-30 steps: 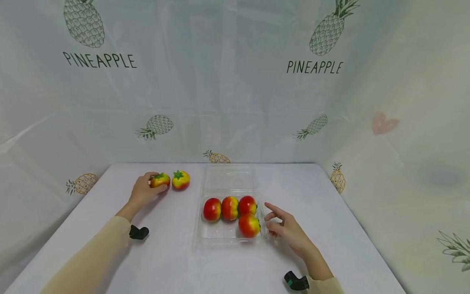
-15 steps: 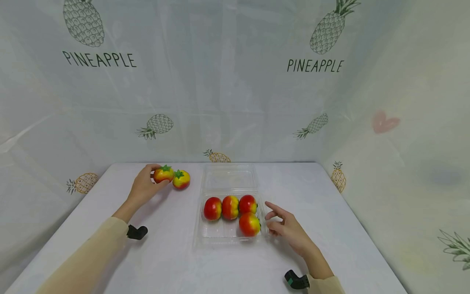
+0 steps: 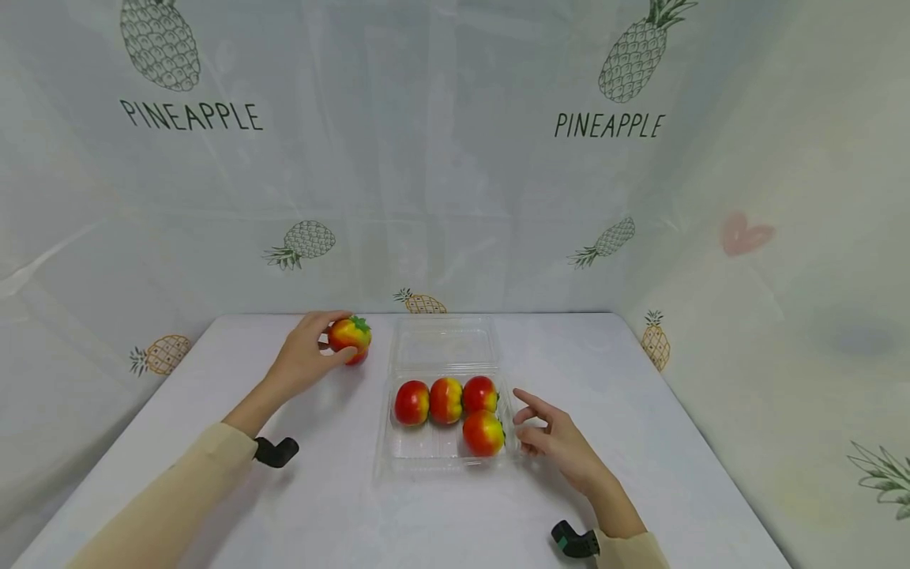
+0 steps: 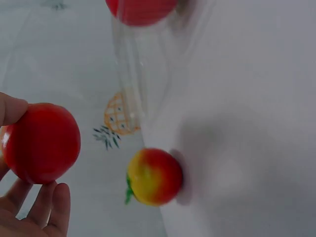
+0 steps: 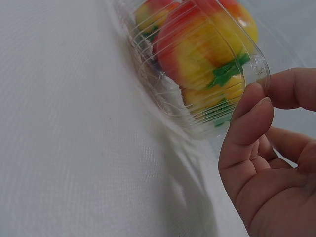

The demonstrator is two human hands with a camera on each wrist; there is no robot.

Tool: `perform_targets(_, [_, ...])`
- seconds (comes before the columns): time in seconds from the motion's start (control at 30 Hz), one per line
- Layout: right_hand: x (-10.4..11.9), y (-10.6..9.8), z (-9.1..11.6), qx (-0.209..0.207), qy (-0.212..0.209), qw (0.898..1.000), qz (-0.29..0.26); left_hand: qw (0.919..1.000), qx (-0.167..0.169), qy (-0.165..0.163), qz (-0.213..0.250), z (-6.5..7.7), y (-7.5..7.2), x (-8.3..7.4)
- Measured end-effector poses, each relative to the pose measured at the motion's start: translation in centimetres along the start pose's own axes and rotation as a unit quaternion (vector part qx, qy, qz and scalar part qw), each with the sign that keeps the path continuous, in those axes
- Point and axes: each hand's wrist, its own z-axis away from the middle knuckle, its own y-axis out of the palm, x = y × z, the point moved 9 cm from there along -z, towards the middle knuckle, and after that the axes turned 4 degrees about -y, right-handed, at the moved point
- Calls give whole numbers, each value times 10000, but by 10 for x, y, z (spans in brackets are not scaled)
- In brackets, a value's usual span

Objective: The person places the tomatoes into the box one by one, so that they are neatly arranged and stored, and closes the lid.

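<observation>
My left hand [image 3: 306, 356] grips a red-and-yellow toy fruit [image 3: 347, 334] with a green leafy top, fingers on its far side and thumb on its near side. Behind it a second such fruit [image 4: 155, 177] stands on the table, mostly covered in the head view but plain in the left wrist view. A clear plastic box [image 3: 419, 449] lies in the middle, holding a back row of three fruits [image 3: 445, 401] and one fruit [image 3: 483, 434] at front right. Beside its right wall is my right hand [image 3: 562, 454], index finger extended, fingertips right at the rim.
The box's clear lid [image 3: 444, 344] lies folded back towards the rear edge. Around it spreads a white-covered table [image 3: 298, 514]. A pineapple-print curtain [image 3: 455, 197] hangs behind and at both sides.
My left hand has lifted its fruit and carried it rightwards, so it now overlaps the second fruit in the head view. The right hand and the box have stayed put.
</observation>
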Motion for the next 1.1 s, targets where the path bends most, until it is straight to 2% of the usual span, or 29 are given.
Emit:
perform_targets(0.3, [0,-1,0,-17,-15,10000,28,9969,609,405,281,16,22,-54])
perform_targets(0.47, [0,-1,0,20,-63,9999,78,9935,871,704,203,28,34,-77])
perform_targets(0.7, [0,0,1,26,-102,9999,104,9874,1315,862,205,41,55,-95])
perform_targets(0.9, [-1,0,0,73,-130,9999,26,9824,1619,854,366,49,73,-103])
perform_targets(1.1, [0,-1,0,84,-121,9999,10,9809,1747,796,299,56,86,-108])
